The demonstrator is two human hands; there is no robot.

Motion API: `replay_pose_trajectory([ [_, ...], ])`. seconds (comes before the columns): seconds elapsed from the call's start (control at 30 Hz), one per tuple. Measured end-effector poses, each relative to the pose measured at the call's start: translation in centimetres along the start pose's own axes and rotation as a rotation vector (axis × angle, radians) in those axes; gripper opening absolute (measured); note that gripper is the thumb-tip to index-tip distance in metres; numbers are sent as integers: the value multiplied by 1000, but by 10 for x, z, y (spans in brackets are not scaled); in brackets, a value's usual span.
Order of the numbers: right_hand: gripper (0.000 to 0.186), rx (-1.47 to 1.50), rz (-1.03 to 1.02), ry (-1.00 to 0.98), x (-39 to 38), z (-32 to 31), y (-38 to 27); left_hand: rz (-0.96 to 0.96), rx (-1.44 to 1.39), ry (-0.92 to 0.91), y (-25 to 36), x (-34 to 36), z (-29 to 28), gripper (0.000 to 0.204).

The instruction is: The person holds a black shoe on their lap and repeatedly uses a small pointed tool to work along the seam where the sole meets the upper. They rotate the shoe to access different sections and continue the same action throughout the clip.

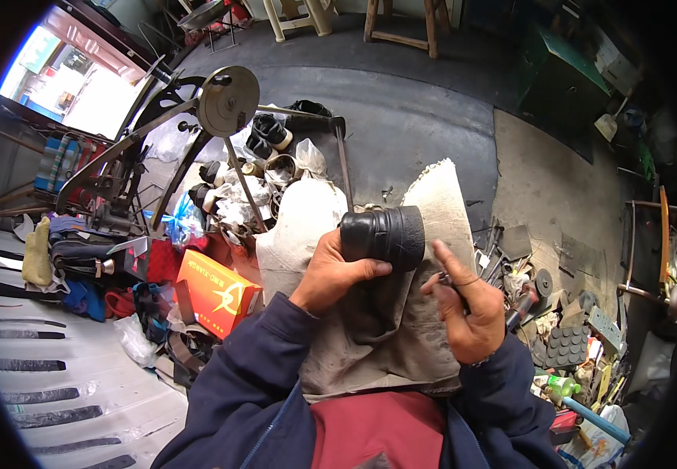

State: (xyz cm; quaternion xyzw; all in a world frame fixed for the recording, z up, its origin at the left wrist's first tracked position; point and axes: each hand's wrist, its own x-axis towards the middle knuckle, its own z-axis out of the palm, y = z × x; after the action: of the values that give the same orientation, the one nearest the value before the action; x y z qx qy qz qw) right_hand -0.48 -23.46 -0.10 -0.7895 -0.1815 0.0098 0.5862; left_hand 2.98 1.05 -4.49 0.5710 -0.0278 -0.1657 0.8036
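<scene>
My left hand [337, 268] is wrapped round a black leather shoe [381, 236], its thumb pressed along the near side. The shoe lies sideways above the beige cloth [354, 352] draped over my lap, its thick dark sole edge facing right. Just right of the shoe, apart from it, my right hand [471, 309] has its index finger raised. The other fingers are curled round a thin tool with a small metal tip; the rest of it is mostly hidden in the palm. A dark, thread-like line crosses the index finger.
At the left stands a sewing machine with a round metal wheel [229, 102]. Beyond my lap are shoes and plastic bags [233, 195]. An orange box [217, 293] sits by my left arm. Tools and scraps [565, 344] crowd the floor at right. A green cabinet [561, 74] stands far right.
</scene>
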Motion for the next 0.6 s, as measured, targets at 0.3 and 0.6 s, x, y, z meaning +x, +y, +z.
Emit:
replay_pose_trajectory([
  [0.3,48,-98,56,-90,10,14,-10,0,40,-6,-1,-1,-3,35],
  [0.6,44,29,123,-150,19,5,-14,5,52,-33,-1,-1,-5,36],
])
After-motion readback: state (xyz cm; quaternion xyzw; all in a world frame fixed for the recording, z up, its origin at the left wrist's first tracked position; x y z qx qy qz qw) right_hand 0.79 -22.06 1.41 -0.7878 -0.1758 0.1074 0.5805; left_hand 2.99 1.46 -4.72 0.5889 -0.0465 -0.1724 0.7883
